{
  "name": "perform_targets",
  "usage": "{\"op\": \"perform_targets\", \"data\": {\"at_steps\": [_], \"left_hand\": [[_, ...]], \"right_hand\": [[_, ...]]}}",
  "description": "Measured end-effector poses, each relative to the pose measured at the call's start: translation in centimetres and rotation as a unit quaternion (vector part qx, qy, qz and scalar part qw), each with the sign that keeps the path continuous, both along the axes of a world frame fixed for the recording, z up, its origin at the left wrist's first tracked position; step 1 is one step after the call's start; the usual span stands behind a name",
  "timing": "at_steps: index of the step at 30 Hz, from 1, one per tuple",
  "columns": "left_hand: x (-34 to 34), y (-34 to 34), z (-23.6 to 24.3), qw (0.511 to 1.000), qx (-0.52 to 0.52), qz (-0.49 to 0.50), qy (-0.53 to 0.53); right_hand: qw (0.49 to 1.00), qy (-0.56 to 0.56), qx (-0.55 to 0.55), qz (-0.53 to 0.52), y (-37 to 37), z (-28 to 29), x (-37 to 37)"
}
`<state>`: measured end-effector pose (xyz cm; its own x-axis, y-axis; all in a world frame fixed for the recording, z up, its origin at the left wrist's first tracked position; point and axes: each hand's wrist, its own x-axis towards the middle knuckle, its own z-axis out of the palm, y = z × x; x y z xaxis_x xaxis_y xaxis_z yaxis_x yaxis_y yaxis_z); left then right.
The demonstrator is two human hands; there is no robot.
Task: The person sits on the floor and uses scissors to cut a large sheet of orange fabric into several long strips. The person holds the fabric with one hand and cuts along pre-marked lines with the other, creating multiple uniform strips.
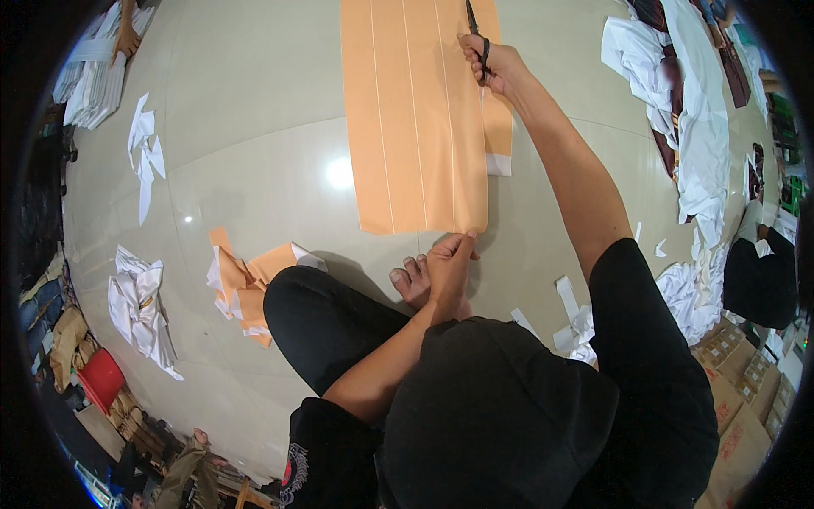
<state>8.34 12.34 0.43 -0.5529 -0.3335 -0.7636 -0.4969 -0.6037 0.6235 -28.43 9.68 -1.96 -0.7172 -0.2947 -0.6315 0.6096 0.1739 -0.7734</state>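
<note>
An orange fabric [394,127] with thin white lengthwise lines lies on the tiled floor, with another orange layer under its right side, edged white. My right hand [496,66] is closed round black-handled scissors [471,19] at the fabric's upper right, their blades pointing away from me. My left hand [451,253] pinches the lower right corner of the fabric, close beside my bare foot [407,280]. Crumpled orange and white scraps [246,284] lie by my left knee.
Stacked white sheets [89,81] and another person's hand [127,36] are upper left. White scraps [136,297] lie left, white cloth heaps [695,110] right, near another person [755,280]. A red chair [102,377] is lower left; cardboard boxes [729,399] are lower right.
</note>
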Motion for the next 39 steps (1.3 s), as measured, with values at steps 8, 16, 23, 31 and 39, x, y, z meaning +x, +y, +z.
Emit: {"op": "perform_targets", "data": {"at_steps": [8,16,23,31,39], "left_hand": [[0.2,0.0,-0.4,1.000,-0.009,-0.006,0.005],[0.0,-0.1,-0.2,1.000,0.011,0.004,-0.004],[-0.2,-0.2,0.1,1.000,0.010,0.002,0.001],[-0.2,-0.1,-0.2,1.000,0.010,0.007,0.010],[0.0,0.0,-0.6,1.000,0.014,0.001,-0.013]], "right_hand": [[1.000,0.008,-0.007,-0.018,-0.3,0.5,-1.0],[1.000,0.006,0.001,-0.011,-1.0,0.7,-1.8],[1.000,0.003,-0.018,-0.005,-0.8,0.1,-2.3],[1.000,0.011,-0.017,0.003,-0.8,-0.1,-2.4],[1.000,-0.001,-0.017,-0.011,-1.1,0.7,-2.5]]}}
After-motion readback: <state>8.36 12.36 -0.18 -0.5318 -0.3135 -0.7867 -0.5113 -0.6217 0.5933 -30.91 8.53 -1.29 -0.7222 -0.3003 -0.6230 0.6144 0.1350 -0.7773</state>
